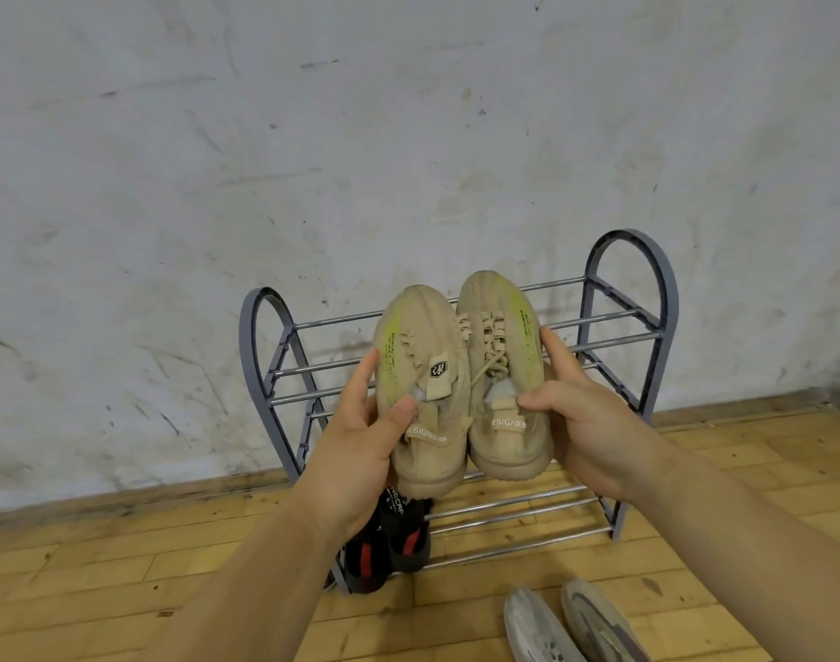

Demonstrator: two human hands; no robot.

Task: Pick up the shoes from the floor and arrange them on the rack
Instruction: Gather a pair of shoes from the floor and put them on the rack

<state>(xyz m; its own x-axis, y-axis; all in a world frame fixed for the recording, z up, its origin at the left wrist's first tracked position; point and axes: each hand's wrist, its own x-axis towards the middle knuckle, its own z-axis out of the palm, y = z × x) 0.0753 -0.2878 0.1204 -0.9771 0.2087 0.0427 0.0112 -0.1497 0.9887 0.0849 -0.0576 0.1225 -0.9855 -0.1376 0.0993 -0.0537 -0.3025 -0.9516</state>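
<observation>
Left hand (360,451) pinching 1 beige shoe (420,398), right hand (582,422) pinching the other (501,375), rack (623,327) just beyond. Could slip between rails if set down crooked.

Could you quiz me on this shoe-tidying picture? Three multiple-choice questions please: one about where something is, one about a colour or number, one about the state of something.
1. Where is the black and red pair of shoes?
A. On the bottom tier of the rack
B. On the top tier
C. In the person's hands

2. How many grey shoes lie on the floor?
A. None
B. Two
C. Four

3. What is the state of the beige shoes?
A. Lying on the floor
B. Resting on the rack
C. Held up in the air

Answers: 1 A, they sit at the rack's lower left bars. 2 B, a pair shows at the bottom right. 3 C, the left hand and right hand each grip one shoe.
</observation>
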